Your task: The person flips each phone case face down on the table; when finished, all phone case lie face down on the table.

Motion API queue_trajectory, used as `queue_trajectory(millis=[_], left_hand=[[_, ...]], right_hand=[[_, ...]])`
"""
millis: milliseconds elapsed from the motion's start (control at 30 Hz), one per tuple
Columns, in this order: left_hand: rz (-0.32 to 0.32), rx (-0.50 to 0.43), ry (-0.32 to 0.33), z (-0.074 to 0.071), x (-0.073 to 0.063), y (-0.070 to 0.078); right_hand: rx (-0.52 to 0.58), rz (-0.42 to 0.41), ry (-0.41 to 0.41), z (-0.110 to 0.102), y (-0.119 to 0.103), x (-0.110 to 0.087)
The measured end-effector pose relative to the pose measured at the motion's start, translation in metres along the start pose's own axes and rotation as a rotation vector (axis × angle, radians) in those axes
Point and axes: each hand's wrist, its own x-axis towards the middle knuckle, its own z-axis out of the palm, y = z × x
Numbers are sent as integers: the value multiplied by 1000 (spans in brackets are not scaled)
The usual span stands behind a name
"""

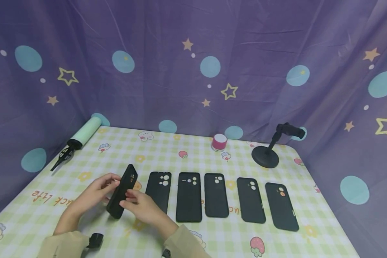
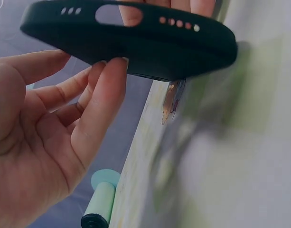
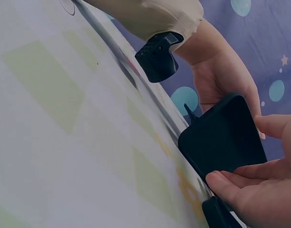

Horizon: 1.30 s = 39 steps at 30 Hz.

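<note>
A black phone case (image 1: 120,197) is held tilted up on its long edge above the left part of the table. My left hand (image 1: 91,193) grips it from the left, and in the left wrist view its fingertips press against the face of the case (image 2: 136,50), below the slotted end. From the right side, my right hand (image 1: 145,208) pinches the other long edge between thumb and fingers. The right wrist view shows the smooth side of the case (image 3: 219,137) between both hands. Closest to the right hand lies another black phone case (image 1: 159,195), partly behind that hand.
Several more black phone cases lie in a row to the right, from one (image 1: 188,204) to the last (image 1: 283,211). Behind them stand a red-and-white cylinder (image 1: 219,142) and a black clamp stand (image 1: 265,157). A mint-green tube with black nozzle (image 1: 87,132) lies at the back left.
</note>
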Motion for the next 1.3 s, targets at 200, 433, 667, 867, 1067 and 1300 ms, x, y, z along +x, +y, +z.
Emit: queue_trajectory(millis=[200, 433, 667, 867, 1067, 1300], left_hand=[[9, -18, -71, -1, 0, 0], [-24, -83, -201, 2, 2, -6], [-151, -31, -185, 4, 3, -12], [-221, 32, -128, 2, 1, -14], [-252, 80, -81, 2, 1, -14], [-274, 145, -33, 2, 1, -13]], right_hand=[[53, 28, 22, -1, -2, 0], [224, 7, 3, 1, -1, 0], [399, 30, 13, 2, -3, 0], [476, 46, 23, 2, -2, 0], [425, 46, 68, 1, 0, 0], [235, 86, 155, 3, 1, 2]])
